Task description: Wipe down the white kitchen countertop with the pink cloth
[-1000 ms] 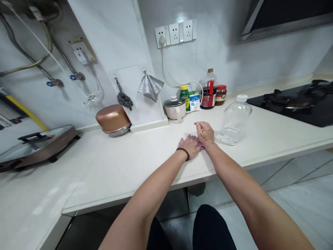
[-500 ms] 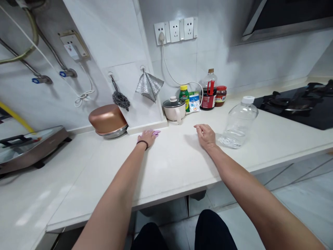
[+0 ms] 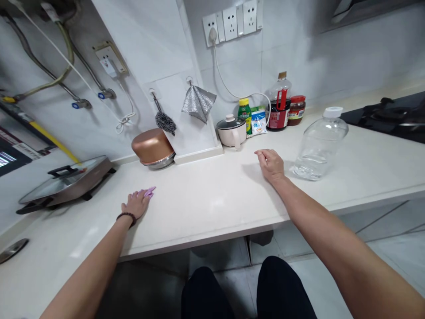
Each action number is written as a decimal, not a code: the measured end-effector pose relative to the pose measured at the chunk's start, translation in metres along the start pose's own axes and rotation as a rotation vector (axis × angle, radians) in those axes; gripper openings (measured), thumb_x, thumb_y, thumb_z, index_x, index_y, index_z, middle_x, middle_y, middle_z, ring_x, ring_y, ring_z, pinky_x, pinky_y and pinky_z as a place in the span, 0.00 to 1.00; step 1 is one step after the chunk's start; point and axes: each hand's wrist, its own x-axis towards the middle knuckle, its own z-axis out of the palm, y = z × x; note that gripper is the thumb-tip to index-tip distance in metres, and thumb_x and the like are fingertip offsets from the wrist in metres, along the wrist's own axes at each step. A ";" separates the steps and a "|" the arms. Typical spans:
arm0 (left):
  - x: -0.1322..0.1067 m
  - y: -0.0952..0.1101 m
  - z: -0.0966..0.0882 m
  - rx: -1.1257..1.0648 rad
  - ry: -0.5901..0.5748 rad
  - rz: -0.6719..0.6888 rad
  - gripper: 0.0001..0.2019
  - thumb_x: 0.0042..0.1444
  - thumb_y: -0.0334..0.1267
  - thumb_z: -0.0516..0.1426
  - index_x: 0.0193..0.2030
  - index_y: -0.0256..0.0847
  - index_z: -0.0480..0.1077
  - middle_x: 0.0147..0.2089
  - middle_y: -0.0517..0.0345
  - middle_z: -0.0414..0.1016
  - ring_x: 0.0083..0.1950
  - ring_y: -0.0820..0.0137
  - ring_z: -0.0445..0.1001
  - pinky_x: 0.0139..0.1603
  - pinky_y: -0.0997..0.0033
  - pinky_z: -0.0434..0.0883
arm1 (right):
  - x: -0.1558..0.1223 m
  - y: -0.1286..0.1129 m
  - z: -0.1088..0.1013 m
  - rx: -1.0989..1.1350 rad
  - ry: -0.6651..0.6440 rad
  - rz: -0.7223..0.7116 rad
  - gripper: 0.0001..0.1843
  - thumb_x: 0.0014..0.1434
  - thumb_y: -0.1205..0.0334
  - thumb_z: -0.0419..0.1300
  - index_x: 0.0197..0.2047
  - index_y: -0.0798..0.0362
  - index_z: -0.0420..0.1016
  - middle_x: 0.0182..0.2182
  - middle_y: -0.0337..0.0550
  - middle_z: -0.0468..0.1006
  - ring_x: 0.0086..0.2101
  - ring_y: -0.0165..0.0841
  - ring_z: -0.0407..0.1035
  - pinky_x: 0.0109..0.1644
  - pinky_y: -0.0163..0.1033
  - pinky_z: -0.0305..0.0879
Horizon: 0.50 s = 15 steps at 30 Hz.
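Observation:
My left hand (image 3: 137, 203), with a dark bead bracelet at the wrist, presses a small purple cloth (image 3: 149, 192) against the white countertop (image 3: 206, 199). Most of the cloth is hidden under the palm and fingers. Farther right, my right hand (image 3: 272, 165) rests on the counter, curled into a loose fist with nothing visible in it. Just right of that fist stands a large clear plastic bottle (image 3: 320, 146) with a white cap.
Along the wall stand a copper-coloured pot (image 3: 153, 147), a cream cooking pot (image 3: 231, 131), a green bottle (image 3: 245, 115), a dark sauce bottle (image 3: 279, 108) and a red-lidded jar (image 3: 296, 110). An electric pan (image 3: 71, 179) sits left; a black gas stove (image 3: 392, 113) lies right.
My left hand has swept the purple cloth left and toward me, away from the wall ledge. My right fist stays beside the bottle. The view has turned somewhat to the left.

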 end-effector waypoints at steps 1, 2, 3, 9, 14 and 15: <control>-0.014 0.003 0.000 0.001 0.005 0.035 0.31 0.72 0.49 0.39 0.77 0.50 0.60 0.78 0.48 0.61 0.77 0.47 0.57 0.67 0.34 0.65 | 0.000 -0.001 0.001 -0.008 -0.006 0.011 0.17 0.70 0.59 0.50 0.39 0.48 0.81 0.41 0.46 0.83 0.44 0.43 0.74 0.52 0.47 0.68; -0.029 0.008 0.000 -0.006 0.007 0.088 0.31 0.72 0.49 0.39 0.78 0.53 0.60 0.78 0.51 0.61 0.78 0.47 0.56 0.68 0.35 0.65 | 0.000 -0.002 0.002 -0.016 -0.010 0.022 0.17 0.70 0.59 0.51 0.39 0.48 0.81 0.41 0.46 0.83 0.44 0.43 0.74 0.52 0.47 0.68; -0.043 0.017 0.000 -0.020 0.005 0.159 0.30 0.72 0.50 0.40 0.78 0.56 0.59 0.78 0.54 0.62 0.78 0.48 0.55 0.69 0.36 0.64 | 0.000 -0.002 0.002 -0.021 -0.012 0.030 0.16 0.70 0.59 0.51 0.39 0.48 0.81 0.41 0.46 0.83 0.44 0.43 0.74 0.52 0.47 0.68; -0.116 0.106 -0.010 -0.184 -0.018 0.717 0.28 0.74 0.50 0.42 0.78 0.59 0.58 0.78 0.58 0.61 0.80 0.52 0.53 0.76 0.39 0.57 | -0.001 -0.005 0.002 -0.013 0.015 0.048 0.17 0.69 0.59 0.50 0.38 0.48 0.81 0.41 0.46 0.84 0.43 0.43 0.74 0.51 0.47 0.69; -0.152 0.223 -0.037 -0.243 -0.140 1.004 0.29 0.74 0.55 0.43 0.79 0.57 0.55 0.83 0.56 0.50 0.83 0.52 0.43 0.78 0.35 0.53 | -0.001 -0.003 0.001 -0.020 0.015 0.048 0.18 0.69 0.58 0.50 0.39 0.48 0.81 0.41 0.46 0.84 0.43 0.43 0.73 0.51 0.47 0.69; -0.158 0.248 -0.043 -0.245 -0.167 1.056 0.30 0.74 0.56 0.42 0.79 0.58 0.54 0.83 0.57 0.49 0.83 0.52 0.41 0.78 0.34 0.51 | -0.001 -0.002 0.000 -0.023 0.017 0.049 0.18 0.69 0.58 0.49 0.39 0.48 0.81 0.41 0.46 0.84 0.43 0.43 0.73 0.52 0.47 0.69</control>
